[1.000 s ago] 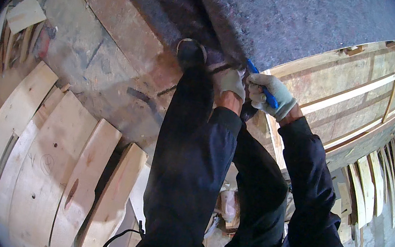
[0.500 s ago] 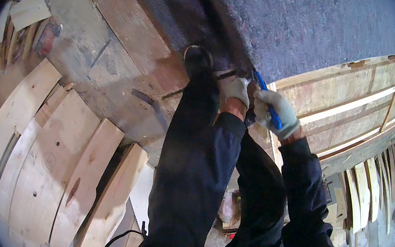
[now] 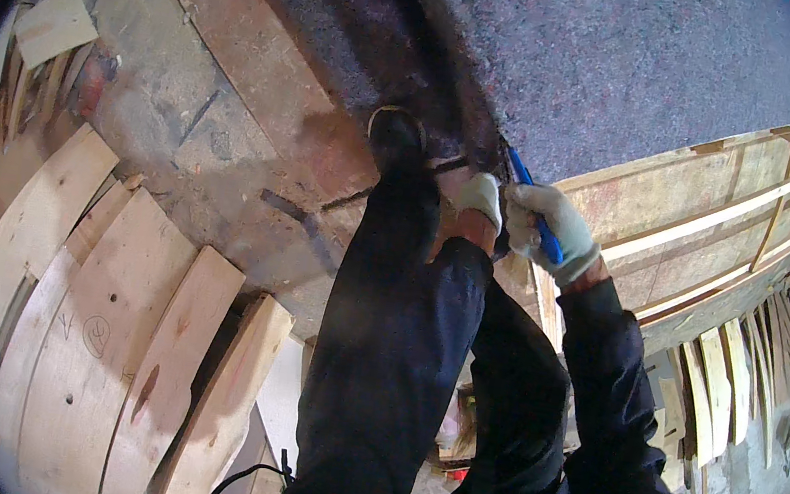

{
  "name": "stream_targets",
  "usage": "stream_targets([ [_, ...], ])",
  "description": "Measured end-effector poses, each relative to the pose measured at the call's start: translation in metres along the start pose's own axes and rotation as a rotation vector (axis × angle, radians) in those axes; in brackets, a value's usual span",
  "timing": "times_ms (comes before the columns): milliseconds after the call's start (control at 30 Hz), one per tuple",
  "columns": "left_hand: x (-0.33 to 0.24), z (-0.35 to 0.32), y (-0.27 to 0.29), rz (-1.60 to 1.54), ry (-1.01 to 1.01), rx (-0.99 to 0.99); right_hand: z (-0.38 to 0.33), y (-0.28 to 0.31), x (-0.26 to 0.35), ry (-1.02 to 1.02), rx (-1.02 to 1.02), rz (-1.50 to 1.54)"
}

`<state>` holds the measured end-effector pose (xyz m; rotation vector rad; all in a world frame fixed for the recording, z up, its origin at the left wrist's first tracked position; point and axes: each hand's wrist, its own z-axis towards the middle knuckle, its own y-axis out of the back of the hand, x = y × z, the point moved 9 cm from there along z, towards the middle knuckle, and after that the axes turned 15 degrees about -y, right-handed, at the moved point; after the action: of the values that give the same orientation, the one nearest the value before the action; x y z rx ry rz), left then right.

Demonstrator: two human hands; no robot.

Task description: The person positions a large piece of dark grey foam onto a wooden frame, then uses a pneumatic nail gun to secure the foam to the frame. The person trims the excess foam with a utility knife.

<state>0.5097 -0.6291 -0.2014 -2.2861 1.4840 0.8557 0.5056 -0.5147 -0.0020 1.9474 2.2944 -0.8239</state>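
My right hand (image 3: 551, 227), in a pale glove, is closed around a blue utility knife (image 3: 521, 168). The knife slants up and left, its front end at the lower edge of a large grey felt sheet (image 3: 622, 67). Just left of it my left hand (image 3: 482, 199), also gloved, is closed close beneath the felt's dark, folded-looking edge. What its fingers grip is hidden. The two hands are almost touching. My dark shoe (image 3: 396, 138) stands beside the felt on the left.
Pale wooden boards (image 3: 120, 299) stand at lower left, a dark cable (image 3: 234, 475) beside them. A wooden frame panel (image 3: 703, 210) adjoins the felt on the right, more timber slats (image 3: 723, 389) beyond. Dark strips (image 3: 289, 207) lie on the dusty floor (image 3: 219, 131).
Both hands and the knife have shifted slightly toward me, the left hand a little to the right as well. My grip on the knife looks the same.
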Motion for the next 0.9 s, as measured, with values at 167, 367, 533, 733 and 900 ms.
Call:
stream_targets([
  [167,0.005,-0.001,-0.002,-0.007,0.011,-0.008,0.015,-0.023,0.045,0.256,-0.024,-0.225],
  [367,0.004,0.006,0.001,-0.03,0.009,-0.023,0.002,-0.029,0.022,0.108,0.111,-0.089],
  [533,0.0,0.01,0.0,-0.046,0.013,-0.016,0.02,-0.054,0.076,0.414,-0.077,-0.484],
  [733,-0.001,0.009,0.001,-0.051,0.024,-0.017,0.023,-0.064,0.07,0.236,0.023,-0.252],
  [900,-0.006,0.004,0.003,-0.061,0.045,-0.014,0.004,-0.064,0.05,0.128,0.042,-0.035],
])
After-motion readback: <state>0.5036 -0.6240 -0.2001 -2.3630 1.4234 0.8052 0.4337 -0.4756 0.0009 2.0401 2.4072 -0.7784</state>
